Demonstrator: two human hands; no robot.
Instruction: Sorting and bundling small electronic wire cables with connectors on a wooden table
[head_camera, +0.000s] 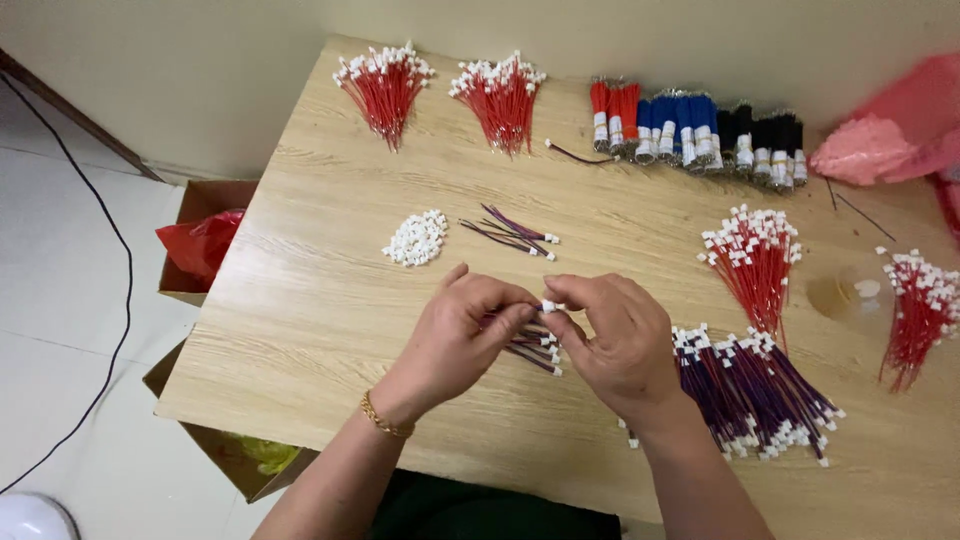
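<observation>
- The left hand (462, 325) is pinching its fingertips together on a thin purple wire lead (520, 322), pressing it toward the middle so the end stays steady.
- A small white connector (548, 306) is sitting right between the two hands, at the fingertips, where both can work on it.
- The right hand (622, 340) is closing thumb and forefinger on that connector, clamped from the other side.
- Just under the hands, a few purple leads (535, 350) are lying on the desk (320, 300), close for easy picking.
- Beyond the left hand, a little heap of loose white connectors (417, 238) is waiting, with more purple leads (515, 232) beside it.
- Right of the right hand, a big bundle of purple wires (760, 390) is fanning out, and red bundles (752, 255) are lying farther off.
</observation>
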